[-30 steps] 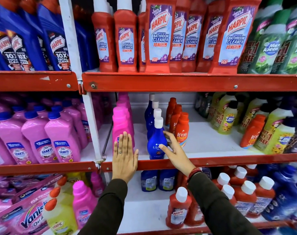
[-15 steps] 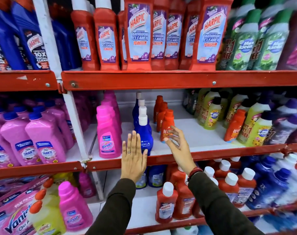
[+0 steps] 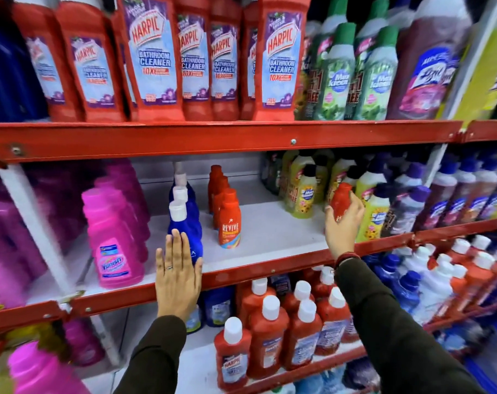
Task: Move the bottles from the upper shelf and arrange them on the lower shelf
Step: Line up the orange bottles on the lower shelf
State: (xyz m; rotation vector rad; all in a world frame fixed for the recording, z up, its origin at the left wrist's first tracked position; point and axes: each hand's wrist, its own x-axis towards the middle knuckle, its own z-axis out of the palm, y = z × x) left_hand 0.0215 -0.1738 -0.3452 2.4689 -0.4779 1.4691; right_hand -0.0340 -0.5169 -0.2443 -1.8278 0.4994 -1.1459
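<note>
On the middle shelf (image 3: 270, 237) a row of Revive bottles (image 3: 229, 223) runs from the front toward the back wall. Just left of it stands a row of white-capped bottles (image 3: 185, 220), and further left, near the front edge, the Vanish bottles (image 3: 114, 243). The left hand (image 3: 179, 277) lies flat before the white-capped row, over the front edge. At the right end, beside the Max Kleen bottles (image 3: 307, 194), the right hand (image 3: 345, 223) is wrapped around one Revive bottle (image 3: 341, 199).
</note>
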